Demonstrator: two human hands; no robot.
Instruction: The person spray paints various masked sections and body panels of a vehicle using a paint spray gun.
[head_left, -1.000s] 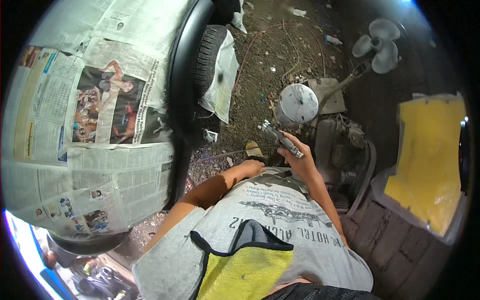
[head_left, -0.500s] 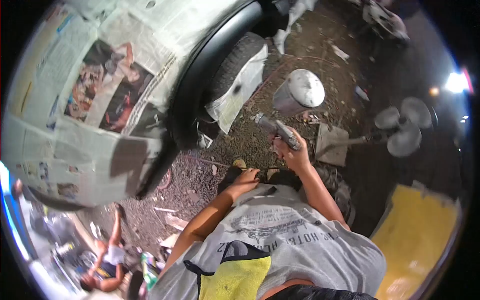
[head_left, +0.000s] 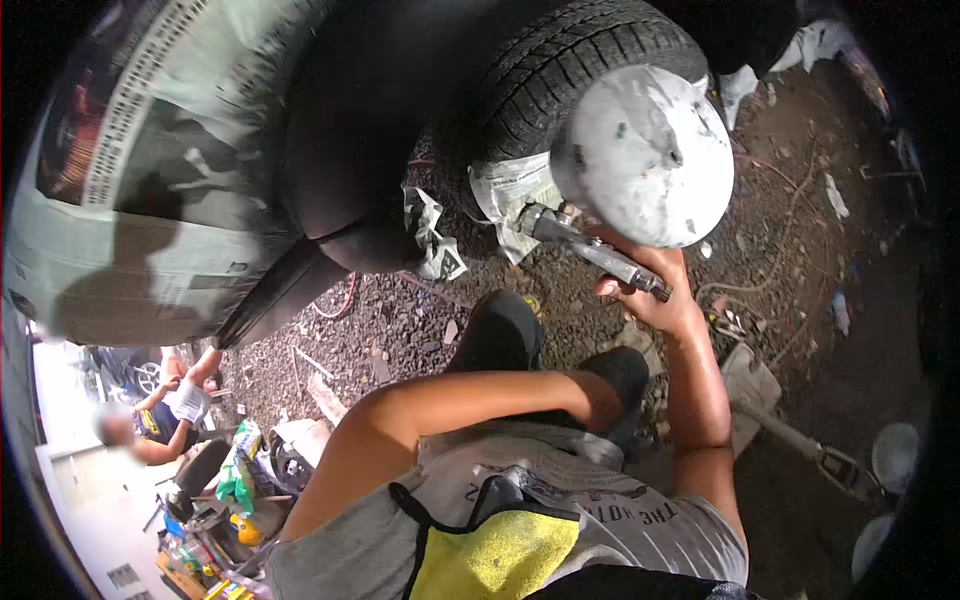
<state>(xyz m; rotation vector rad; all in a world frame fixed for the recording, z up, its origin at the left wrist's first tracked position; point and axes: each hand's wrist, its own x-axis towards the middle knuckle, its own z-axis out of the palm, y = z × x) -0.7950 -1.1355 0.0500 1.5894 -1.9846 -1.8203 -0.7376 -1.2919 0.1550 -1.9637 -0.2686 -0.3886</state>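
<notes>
My right hand is wrapped round the body of a metal spray gun, whose nozzle end points left toward the wheel. Attached to the gun is a round, pale cup with dark stains, just above my hand. My left forearm lies across my lap, and its hand rests by my right knee, its fingers hidden. Close to the nozzle is a black bumper or fender edge. Newspaper hangs at the tire.
Newspaper covers the vehicle body at left. A seated person is at lower left, near tools and bottles. A fan stands at right. Gravel and a thin hose lie on the ground.
The view has turned and come closer to the wheel. My right hand has moved right in view with the gun, and the cup appears larger. My left hand has shifted toward my right knee.
</notes>
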